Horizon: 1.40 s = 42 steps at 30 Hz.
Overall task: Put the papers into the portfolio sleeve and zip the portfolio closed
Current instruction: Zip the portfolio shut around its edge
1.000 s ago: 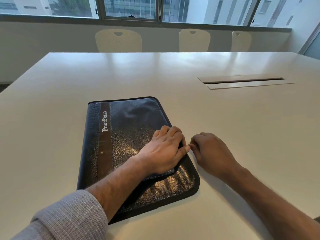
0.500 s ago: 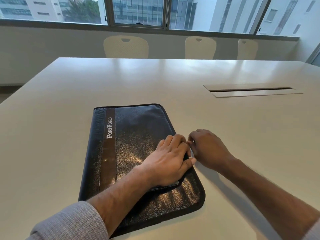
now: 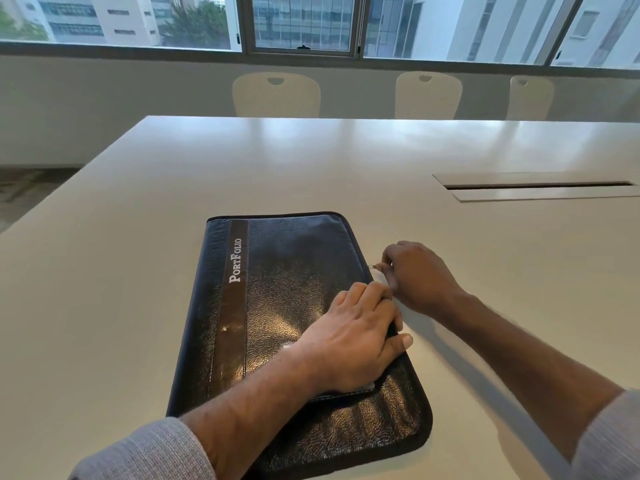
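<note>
1. My right hand (image 3: 417, 277) pinches the small metal zipper pull (image 3: 373, 266) between thumb and curled fingers, at the right edge of the portfolio (image 3: 277, 306), a little beyond that edge's midpoint.
2. My left hand (image 3: 349, 341) lies palm down on the portfolio's cover near the same right edge, fingers together and nearly straight, pressing; the thumb sticks out past the edge toward the tabletop.
3. The portfolio is a flat, closed rectangle with rounded corners, black grained leather that shines where the window light hits, bound with a dark fabric zipper band. A smooth brown stripe runs lengthwise near its left edge and carries "PortFolio" in white letters.
4. Since half a second ago my right hand has moved along the right edge, away from me, and now sits clear of the left hand instead of beside its fingertips; the left hand has stayed put.
5. The portfolio's inside is hidden, so I cannot tell what it holds.
6. The portfolio lies flat on a smooth, glossy white table (image 3: 121, 271). Beyond and right of the portfolio is a long narrow cable slot (image 3: 540, 185); past the far table edge stand three pale chairs (image 3: 276, 95).
</note>
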Each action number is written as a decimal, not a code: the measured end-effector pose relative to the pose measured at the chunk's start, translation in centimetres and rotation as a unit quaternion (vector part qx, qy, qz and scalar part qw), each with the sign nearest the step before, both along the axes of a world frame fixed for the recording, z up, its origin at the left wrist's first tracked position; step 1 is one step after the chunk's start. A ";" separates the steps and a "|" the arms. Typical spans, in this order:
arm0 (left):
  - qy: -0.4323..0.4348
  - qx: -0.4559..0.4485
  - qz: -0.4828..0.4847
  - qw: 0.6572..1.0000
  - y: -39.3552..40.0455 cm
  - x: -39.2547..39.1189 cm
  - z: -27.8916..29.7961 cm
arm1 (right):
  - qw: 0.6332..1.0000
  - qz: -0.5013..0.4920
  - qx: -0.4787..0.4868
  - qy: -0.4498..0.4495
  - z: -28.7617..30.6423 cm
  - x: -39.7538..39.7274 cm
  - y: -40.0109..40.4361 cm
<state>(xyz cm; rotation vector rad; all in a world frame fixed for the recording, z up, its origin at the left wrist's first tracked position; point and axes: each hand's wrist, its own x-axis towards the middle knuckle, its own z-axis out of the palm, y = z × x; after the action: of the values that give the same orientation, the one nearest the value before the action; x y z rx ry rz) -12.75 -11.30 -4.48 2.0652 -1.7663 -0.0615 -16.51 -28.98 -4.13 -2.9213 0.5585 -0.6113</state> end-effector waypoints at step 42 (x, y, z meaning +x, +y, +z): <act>0.010 0.064 0.295 0.953 -7.1 18.0 0.3 | 0.980 0.045 0.152 -0.121 -2.3 8.4 -4.2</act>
<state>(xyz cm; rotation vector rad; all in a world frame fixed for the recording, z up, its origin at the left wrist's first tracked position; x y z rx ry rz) 5.26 -18.41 -4.18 2.5892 -1.0904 -0.0199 -8.07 -33.18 -6.45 -2.5260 0.4420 -0.7796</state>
